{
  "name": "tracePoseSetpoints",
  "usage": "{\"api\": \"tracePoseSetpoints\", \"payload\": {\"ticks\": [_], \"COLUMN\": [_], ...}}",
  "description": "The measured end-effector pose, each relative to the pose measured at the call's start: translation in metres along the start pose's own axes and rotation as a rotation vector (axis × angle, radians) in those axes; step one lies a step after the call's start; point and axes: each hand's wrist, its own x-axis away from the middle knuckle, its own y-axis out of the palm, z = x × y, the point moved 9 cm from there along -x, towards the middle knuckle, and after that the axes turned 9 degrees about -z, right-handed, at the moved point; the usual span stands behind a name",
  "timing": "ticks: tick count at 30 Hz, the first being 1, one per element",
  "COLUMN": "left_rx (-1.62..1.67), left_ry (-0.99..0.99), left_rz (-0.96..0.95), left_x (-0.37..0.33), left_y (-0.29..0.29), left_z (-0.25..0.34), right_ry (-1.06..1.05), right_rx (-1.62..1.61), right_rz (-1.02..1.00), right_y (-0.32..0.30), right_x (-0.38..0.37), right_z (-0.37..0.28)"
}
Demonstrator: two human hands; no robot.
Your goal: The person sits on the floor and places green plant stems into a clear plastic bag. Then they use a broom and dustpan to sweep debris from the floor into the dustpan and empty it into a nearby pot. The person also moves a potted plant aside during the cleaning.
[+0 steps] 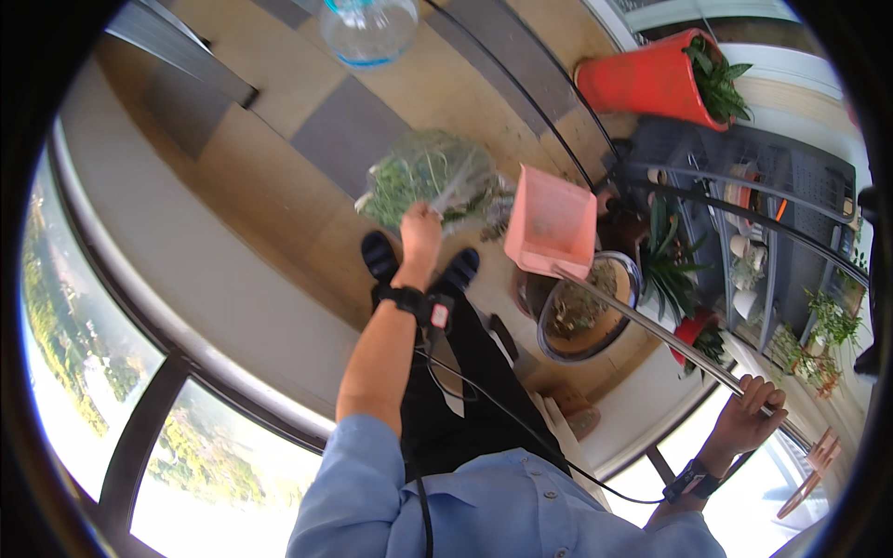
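Observation:
My left hand (421,226) is closed on the edge of a clear plastic bag (460,181). Leafy green cuttings (405,177) fill that bag, which rests on the tiled floor in front of my feet. At the right, my right hand (755,400) is wrapped round the long metal handle (665,335) of a dustpan. The dustpan's pink pan (553,223) is at the handle's far end, just right of the bag. A round pot (637,279) with soil and dry plant bits lies under and beside the pan.
A red planter (642,79) leans into view at the far right. Near it stands a dark shelf rack (800,167) with small pots. A clear water bottle (372,37) is on the floor ahead. Along the left runs a curved wall (214,270) below windows. A cable crosses my body.

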Motion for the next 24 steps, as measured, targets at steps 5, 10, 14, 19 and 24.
{"api": "tracePoseSetpoints", "payload": {"ticks": [5, 10, 14, 19, 24], "left_rx": [0.198, 0.139, 0.11, 0.197, 0.237], "left_ry": [0.059, 0.004, 0.038, 0.083, 0.043], "left_rz": [0.089, 0.157, 0.157, 0.129, 0.201], "left_x": [0.058, 0.065, 0.025, -0.031, -0.058], "left_y": [-0.062, -0.149, -0.204, -0.269, -0.342], "left_z": [0.062, 0.1, 0.115, 0.134, 0.135], "right_ry": [-0.028, -0.02, 0.067, 0.178, 0.242], "right_rx": [0.067, 0.002, 0.209, 0.336, 0.342], "right_rz": [0.071, 0.024, 0.063, 0.025, 0.032], "right_y": [0.0, 0.026, 0.05, 0.096, 0.133], "right_x": [0.0, -0.011, -0.011, -0.016, -0.033], "right_z": [0.0, 0.021, 0.034, 0.045, 0.062]}}
